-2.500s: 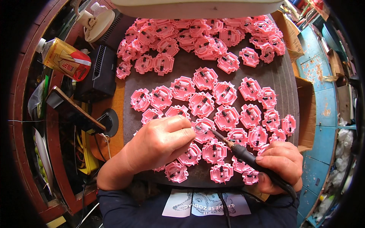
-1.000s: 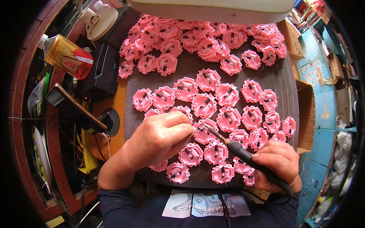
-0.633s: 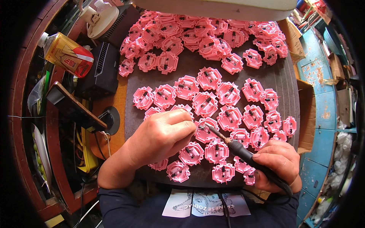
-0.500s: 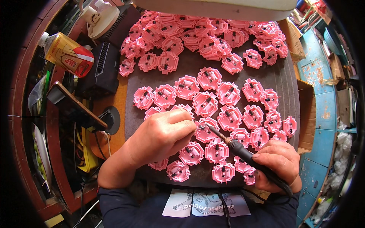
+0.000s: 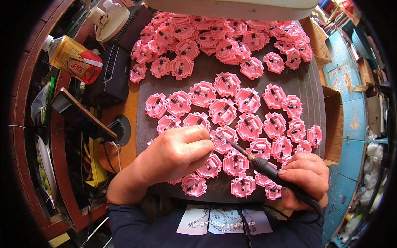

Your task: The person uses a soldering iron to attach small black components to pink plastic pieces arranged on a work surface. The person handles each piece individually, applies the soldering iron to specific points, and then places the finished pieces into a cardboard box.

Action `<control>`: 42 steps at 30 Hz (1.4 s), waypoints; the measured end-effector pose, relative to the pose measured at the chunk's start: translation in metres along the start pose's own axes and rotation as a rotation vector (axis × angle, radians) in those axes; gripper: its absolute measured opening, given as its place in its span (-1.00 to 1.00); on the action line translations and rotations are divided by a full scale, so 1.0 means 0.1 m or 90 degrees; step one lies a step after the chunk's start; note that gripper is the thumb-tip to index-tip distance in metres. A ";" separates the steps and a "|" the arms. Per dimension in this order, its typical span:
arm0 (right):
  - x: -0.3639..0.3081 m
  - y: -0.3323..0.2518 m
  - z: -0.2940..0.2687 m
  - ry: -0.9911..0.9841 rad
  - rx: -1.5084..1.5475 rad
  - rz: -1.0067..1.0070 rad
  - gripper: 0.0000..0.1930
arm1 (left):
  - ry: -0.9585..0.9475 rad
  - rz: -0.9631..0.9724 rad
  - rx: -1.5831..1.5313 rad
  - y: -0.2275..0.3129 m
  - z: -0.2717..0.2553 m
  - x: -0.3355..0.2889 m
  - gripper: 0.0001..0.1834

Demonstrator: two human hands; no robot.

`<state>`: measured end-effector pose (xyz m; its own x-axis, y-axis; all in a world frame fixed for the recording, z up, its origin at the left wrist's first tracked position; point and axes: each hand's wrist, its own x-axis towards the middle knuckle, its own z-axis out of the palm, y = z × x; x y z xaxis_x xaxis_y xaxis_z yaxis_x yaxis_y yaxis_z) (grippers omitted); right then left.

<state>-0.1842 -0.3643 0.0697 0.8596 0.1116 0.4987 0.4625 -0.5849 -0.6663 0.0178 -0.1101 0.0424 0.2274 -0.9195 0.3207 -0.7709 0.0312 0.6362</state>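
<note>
Pink plastic housing (image 5: 223, 134) under a soldering iron (image 5: 264, 166) – both hands at work over the counter (image 5: 198, 71).
It lies face up on the dark grey surface, just beyond the left hand's (image 5: 175, 149) fingertips, among similar loose pink housings, with more heaped at the far end; the left hand is closed in a pinch at its near-left edge – what, if anything, sits between the fingers I cannot tell; the right hand (image 5: 306, 177) is wrapped round the iron's black handle, the tip angled down over the housing's inner parts.
</note>
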 end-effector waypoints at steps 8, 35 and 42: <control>0.01 -0.01 -0.02 -0.016 -0.007 0.003 -0.66 | -0.028 -0.005 0.012 0.01 -0.01 -0.01 -0.78; -0.01 -0.04 -0.03 0.015 -0.018 0.004 -0.67 | -0.011 -0.029 0.032 0.09 -0.09 -0.03 -0.76; -0.24 -0.25 -0.04 0.091 -0.045 0.077 -0.74 | 0.044 -0.034 0.060 0.33 -0.16 -0.14 -0.79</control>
<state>-0.2170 -0.3555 0.0763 0.8664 -0.0748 0.4938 0.3369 -0.6423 -0.6884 -0.0015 -0.0896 0.0697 0.3079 -0.8896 0.3374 -0.8084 -0.0575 0.5859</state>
